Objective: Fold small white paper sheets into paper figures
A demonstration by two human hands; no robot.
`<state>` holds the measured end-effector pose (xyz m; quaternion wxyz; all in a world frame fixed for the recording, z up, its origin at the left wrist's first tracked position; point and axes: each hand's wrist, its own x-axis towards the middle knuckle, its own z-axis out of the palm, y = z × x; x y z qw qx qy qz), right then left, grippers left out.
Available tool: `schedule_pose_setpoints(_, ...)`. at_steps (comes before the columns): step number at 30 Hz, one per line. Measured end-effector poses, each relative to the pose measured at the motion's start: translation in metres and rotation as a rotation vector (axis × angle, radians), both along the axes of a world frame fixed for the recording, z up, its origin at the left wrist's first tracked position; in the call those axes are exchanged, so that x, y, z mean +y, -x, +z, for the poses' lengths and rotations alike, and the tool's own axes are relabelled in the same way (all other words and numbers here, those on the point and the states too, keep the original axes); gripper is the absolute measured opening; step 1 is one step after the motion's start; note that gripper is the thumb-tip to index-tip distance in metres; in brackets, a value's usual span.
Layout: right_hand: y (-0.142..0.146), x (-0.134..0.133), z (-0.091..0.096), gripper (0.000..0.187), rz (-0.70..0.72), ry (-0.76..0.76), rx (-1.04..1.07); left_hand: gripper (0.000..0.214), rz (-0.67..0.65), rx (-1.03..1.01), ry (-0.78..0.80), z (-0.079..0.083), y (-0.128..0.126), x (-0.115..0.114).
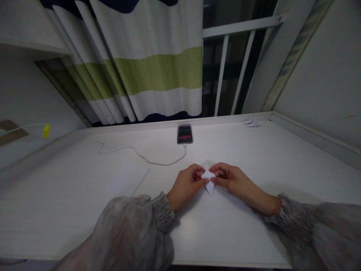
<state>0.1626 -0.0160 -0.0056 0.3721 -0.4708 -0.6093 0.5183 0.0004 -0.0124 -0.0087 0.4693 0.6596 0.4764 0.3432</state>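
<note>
A small piece of folded white paper (209, 185), diamond-shaped with a pointed lower end, is held just above the table between both hands. My left hand (187, 184) pinches its left side, thumb in front and fingers curled behind. On the other side my right hand (232, 180) grips it the same way, its thumb close to the left thumb near the paper's middle. Another narrow tip of the paper shows above the fingers. The fingers behind the paper are partly hidden.
A phone-like device (185, 134) stands at the table's back, with a white cable (152, 162) running left. White sheets (126, 180) lie left of my hands. Small folded paper pieces (252, 122) sit at the back right. A curtain (160, 71) hangs behind the white table (220, 237).
</note>
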Motion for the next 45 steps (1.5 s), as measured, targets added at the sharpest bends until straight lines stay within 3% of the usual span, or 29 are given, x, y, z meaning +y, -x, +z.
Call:
schedule_pose_setpoints(4,-0.001,0.000,0.001,0.013,0.006,-0.077,-0.172,0.018,0.025,0.158,-0.032,0.005,0.001,0.000)
schedule_pose_setpoints(9,-0.005,0.001,0.003,0.005,0.020,-0.272,-0.387,0.014,0.017,0.345,-0.194,0.010,0.003,-0.001)
schedule_pose_setpoints(16,-0.004,0.001,0.005,0.005,0.082,-0.351,-0.529,0.009,-0.080,0.298,-0.124,0.008,0.004,0.001)
schedule_pose_setpoints(26,-0.007,0.001,-0.004,0.007,0.102,-0.412,-0.538,0.010,-0.173,0.339,-0.110,0.014,0.012,0.004)
schedule_pose_setpoints(32,-0.008,0.000,0.002,0.008,0.158,-0.431,-0.562,0.009,-0.248,0.401,-0.232,0.014,0.012,0.004)
schedule_pose_setpoints(37,-0.012,-0.001,0.008,0.009,0.277,-0.553,-0.621,0.012,-0.297,0.499,-0.387,0.016,0.010,0.000)
schedule_pose_setpoints(42,-0.016,-0.003,0.012,0.017,0.409,-0.737,-0.626,0.018,-0.357,0.513,-0.445,0.017,0.011,-0.002)
schedule_pose_setpoints(45,-0.018,-0.002,0.011,0.020,0.446,-0.768,-0.622,0.020,-0.397,0.520,-0.473,0.016,0.012,-0.002)
